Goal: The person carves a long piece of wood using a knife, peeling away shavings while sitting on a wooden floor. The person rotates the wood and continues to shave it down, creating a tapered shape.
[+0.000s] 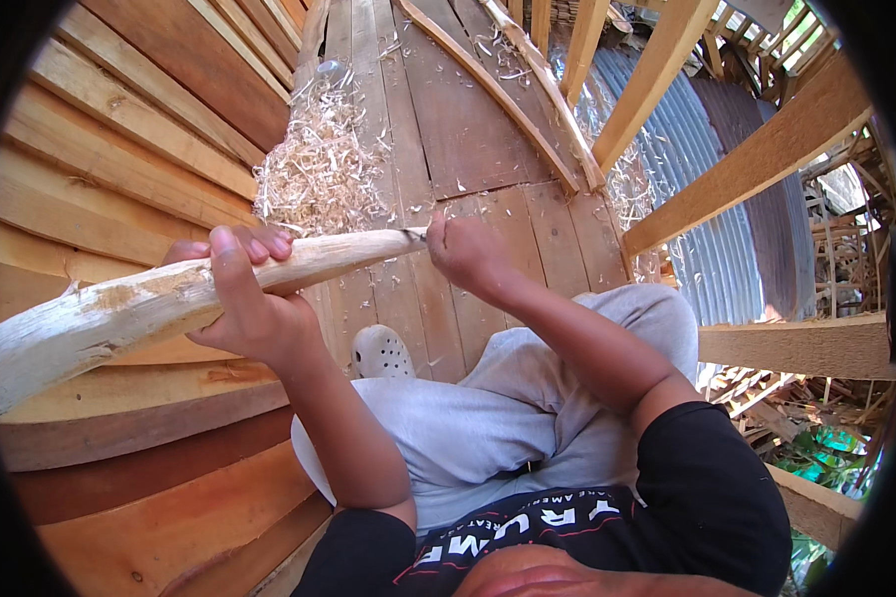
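A long pale wooden pole, its bark stripped, slants from the left edge to a narrow end at the middle of the view. My left hand is closed around it, thumb on the upper side and fingertips showing over the far side. At the narrow end my right hand makes a fist. A short dark blade shows between this fist and the wood, apparently a knife; its handle is hidden in my fingers.
Curly wood shavings are heaped ahead on the plank floor. Stacked boards line the left. Two long strips lie ahead. Wooden railing posts and corrugated sheets stand right. A light clog is below the pole.
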`<act>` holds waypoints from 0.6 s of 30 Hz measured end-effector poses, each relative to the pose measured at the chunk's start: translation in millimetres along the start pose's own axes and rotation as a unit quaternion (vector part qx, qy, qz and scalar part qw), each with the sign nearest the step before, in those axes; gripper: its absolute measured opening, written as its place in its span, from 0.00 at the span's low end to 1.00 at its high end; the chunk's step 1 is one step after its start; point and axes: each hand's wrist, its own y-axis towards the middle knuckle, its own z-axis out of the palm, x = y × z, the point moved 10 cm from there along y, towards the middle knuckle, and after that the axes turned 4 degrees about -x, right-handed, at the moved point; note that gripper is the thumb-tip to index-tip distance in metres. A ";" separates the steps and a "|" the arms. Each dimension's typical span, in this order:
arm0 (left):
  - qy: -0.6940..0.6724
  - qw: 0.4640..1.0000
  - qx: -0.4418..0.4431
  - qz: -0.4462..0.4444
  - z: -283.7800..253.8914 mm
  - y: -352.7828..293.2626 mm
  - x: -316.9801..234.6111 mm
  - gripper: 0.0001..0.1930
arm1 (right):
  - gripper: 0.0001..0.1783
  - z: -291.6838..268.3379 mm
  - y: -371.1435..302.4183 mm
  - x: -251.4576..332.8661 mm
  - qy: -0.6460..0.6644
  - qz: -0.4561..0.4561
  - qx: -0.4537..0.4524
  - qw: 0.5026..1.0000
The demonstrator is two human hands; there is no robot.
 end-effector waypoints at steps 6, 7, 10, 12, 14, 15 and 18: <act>-0.006 1.000 0.002 -0.004 6.6 -0.2 -3.1 0.09 | 0.30 -1.4 2.8 -5.6 -0.035 -0.010 -0.012 0.999; -0.005 1.000 0.002 -0.004 6.4 -2.0 -4.9 0.09 | 0.30 -10.7 -4.1 15.9 -0.024 -0.005 -0.012 1.000; -0.009 1.000 0.003 -0.005 8.8 -8.7 0.0 0.09 | 0.30 3.8 3.2 -14.1 0.006 -0.015 -0.036 0.999; -0.017 1.000 0.013 0.003 15.7 -5.2 -1.0 0.09 | 0.31 6.0 19.2 -48.4 0.012 0.007 -0.058 0.998; -0.008 1.000 0.007 -0.004 12.1 -4.2 -1.6 0.09 | 0.31 8.9 9.3 -39.3 -0.044 0.007 -0.043 0.998; -0.006 1.000 0.006 -0.006 6.2 -2.7 -2.9 0.09 | 0.31 3.2 4.1 -17.0 -0.070 0.000 -0.034 0.997; -0.009 1.000 0.001 0.000 2.9 0.7 -2.3 0.09 | 0.30 -10.5 -9.2 25.3 -0.010 -0.017 -0.012 1.000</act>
